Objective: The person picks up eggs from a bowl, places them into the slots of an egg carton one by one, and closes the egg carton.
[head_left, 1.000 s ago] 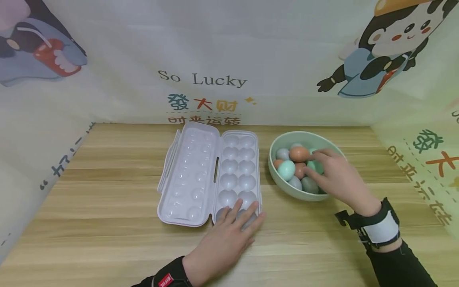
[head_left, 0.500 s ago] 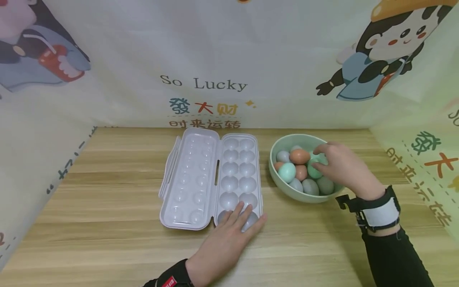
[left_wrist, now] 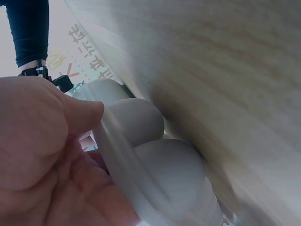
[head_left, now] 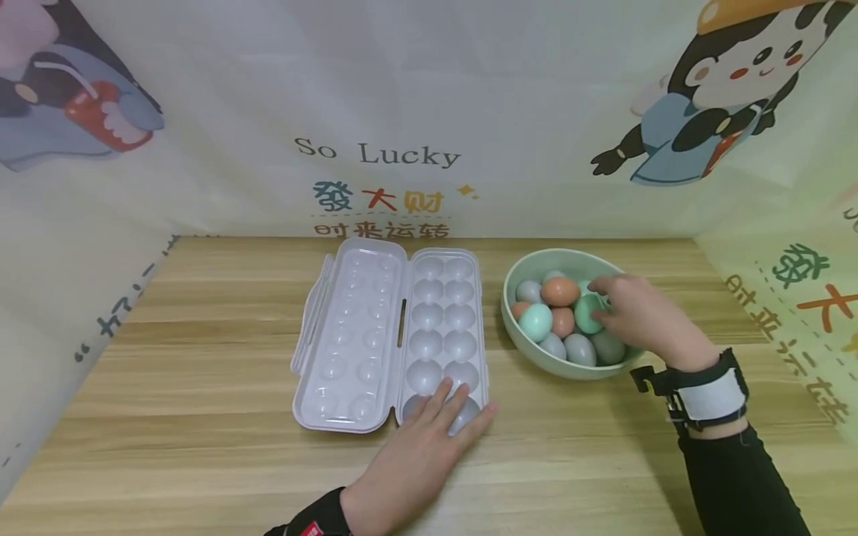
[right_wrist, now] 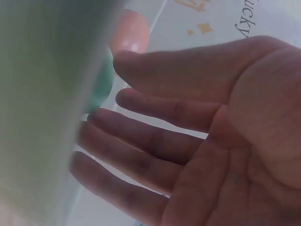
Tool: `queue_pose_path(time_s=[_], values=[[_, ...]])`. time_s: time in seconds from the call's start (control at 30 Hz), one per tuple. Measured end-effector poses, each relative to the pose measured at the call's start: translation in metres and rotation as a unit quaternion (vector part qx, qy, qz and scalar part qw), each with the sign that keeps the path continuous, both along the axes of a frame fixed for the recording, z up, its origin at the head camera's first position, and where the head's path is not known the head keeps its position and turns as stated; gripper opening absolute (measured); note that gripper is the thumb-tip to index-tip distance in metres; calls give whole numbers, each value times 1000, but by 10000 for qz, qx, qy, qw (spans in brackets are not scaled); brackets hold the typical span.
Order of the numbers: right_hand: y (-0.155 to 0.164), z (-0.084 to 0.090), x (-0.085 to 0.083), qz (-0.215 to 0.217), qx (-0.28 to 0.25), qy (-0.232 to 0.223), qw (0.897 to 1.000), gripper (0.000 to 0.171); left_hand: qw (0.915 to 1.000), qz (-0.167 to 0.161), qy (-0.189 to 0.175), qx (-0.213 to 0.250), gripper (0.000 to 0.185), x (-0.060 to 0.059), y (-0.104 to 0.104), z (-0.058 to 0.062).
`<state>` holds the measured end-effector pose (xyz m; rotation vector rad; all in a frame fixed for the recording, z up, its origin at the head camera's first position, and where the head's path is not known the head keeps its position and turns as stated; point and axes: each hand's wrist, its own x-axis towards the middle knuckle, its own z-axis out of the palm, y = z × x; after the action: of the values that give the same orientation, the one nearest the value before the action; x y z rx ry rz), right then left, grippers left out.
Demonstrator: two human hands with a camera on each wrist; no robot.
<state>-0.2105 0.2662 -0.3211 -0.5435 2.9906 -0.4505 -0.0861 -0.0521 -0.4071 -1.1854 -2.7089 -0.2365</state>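
While the left hand (head_left: 418, 454) lies flat with straight fingers on the near end of the open egg tray (head_left: 439, 335), the right hand (head_left: 643, 316) reaches into the bowl (head_left: 529, 356) at right, fingertips on a green egg (head_left: 586, 314) just left of them. Left wrist view: palm against the tray's cups (left_wrist: 155, 155). Right wrist view: fingers (right_wrist: 160, 141) loose and spread beside the bowl's wall (right_wrist: 42, 103), nothing grasped yet.

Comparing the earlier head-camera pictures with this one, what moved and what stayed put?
The right hand drew back from the middle of the bowl toward its right side, uncovering the grey eggs at the near side; its fingertips now touch a green egg. The left hand stayed on the near end of the open egg tray. Tray and bowl did not move.
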Motion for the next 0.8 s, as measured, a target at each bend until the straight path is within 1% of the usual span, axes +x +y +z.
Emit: queue_pose_path(time_s=[0.23,0.37,0.53,0.67,0.8], values=[[1,-8,-3,117,87,-94,9998,40,10000,26,-1,17,61,1,-1,1],[-1,-11,-3,177,190,-108,9996,40,10000,46,-29,-31,61,1,0,1],[-3,-11,-1,137,330,-156,9992,45,9998,96,-61,-132,60,2,0,3],[-6,-12,-1,111,321,-88,9994,47,9996,137,-140,-191,59,3,1,4],[-7,-13,0,25,217,-4,9998,45,9998,85,-82,-189,59,3,0,4]])
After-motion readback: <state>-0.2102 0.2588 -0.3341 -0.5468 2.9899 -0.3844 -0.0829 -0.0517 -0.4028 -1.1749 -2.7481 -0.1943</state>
